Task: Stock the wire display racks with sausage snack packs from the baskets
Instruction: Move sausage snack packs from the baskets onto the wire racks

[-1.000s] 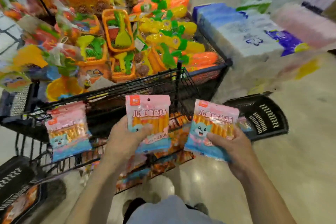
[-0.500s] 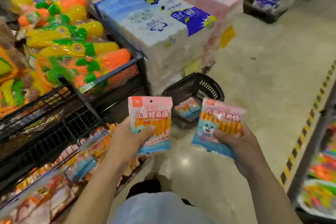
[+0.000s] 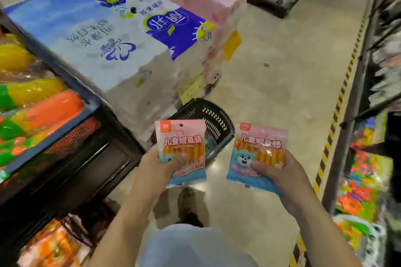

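My left hand (image 3: pixel 155 167) grips a pink and blue sausage snack pack (image 3: pixel 181 136) by its lower part, held upright in front of me. My right hand (image 3: pixel 280 171) grips a second sausage snack pack (image 3: pixel 258 147) of the same kind, its thumb across the front. Both packs hang over the floor just above a black plastic basket (image 3: pixel 213 119) that stands on the ground. The black wire display rack (image 3: pixel 71 147) is at my left, with more snack packs (image 3: pixel 54 245) on its low shelf.
Stacked tissue paper bales (image 3: pixel 112 34) stand behind the basket. Bright plastic toys (image 3: pixel 32 102) fill the rack's top bin at left. A shelf unit with colourful goods (image 3: pixel 364 180) runs along the right, behind a yellow-black floor stripe (image 3: pixel 338 106). Open floor lies ahead.
My view has swung to the right, away from the wire rack toward the aisle and the basket. Both hands keep their packs and stay in front of me.
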